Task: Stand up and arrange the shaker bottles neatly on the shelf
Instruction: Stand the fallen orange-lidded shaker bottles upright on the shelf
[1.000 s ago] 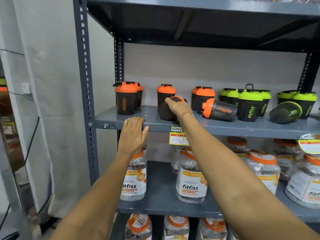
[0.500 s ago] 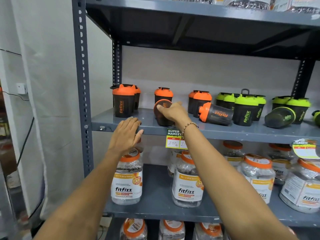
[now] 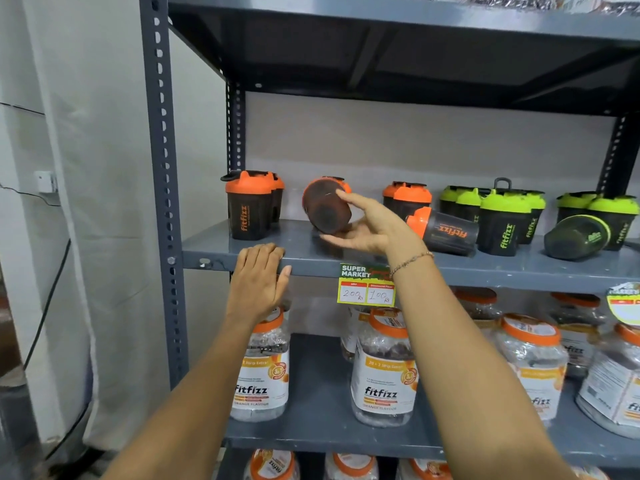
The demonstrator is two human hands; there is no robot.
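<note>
Head view: a grey metal shelf stands against a pale wall, a white curtain hanging to its left. The right hand holds a tilted orange-lidded shaker bottle just above the shelf, fingers wrapped around its blurred base. The left hand lies flat on the shelf edge, fingers together. Another orange bottle and a green one lie toppled. Jars below are cut off at right.

- My right grip holds a shaker bottle of dark, translucent matt plastic.
- The shelf under my left grip is grey painted metal, smooth and scuffed.
- The jars below are clear glossy plastic.
- The price tag is paper.
</note>
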